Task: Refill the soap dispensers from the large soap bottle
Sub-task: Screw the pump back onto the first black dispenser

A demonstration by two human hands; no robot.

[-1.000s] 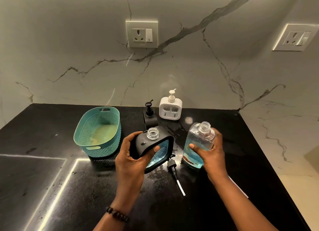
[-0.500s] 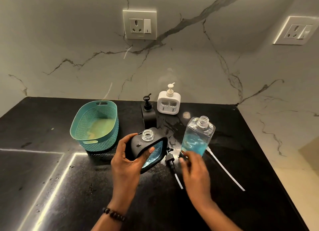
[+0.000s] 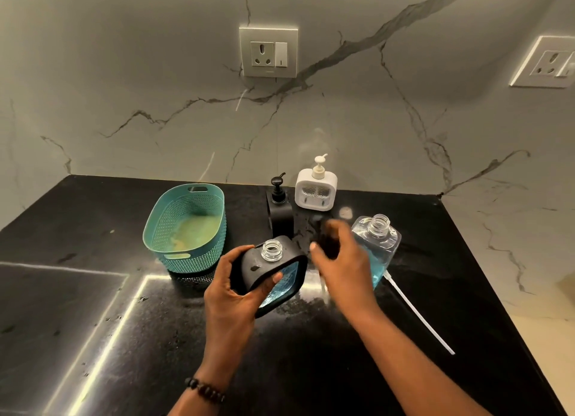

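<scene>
Gripping the open black dispenser (image 3: 270,267), the left hand (image 3: 231,294) tilted it; the blurred right hand (image 3: 340,260) perhaps pinched a dark pump, beside the large soap bottle (image 3: 378,246).

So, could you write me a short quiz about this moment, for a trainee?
1. True or false: the black dispenser in the left hand has its pump screwed on.
2. Where is the large soap bottle? A: in the basket. B: standing on the counter. C: in the left hand.
3. What colour is the soap in the large soap bottle?

Key: 1 false, its neck is open; 2 B; 3 blue.
</scene>
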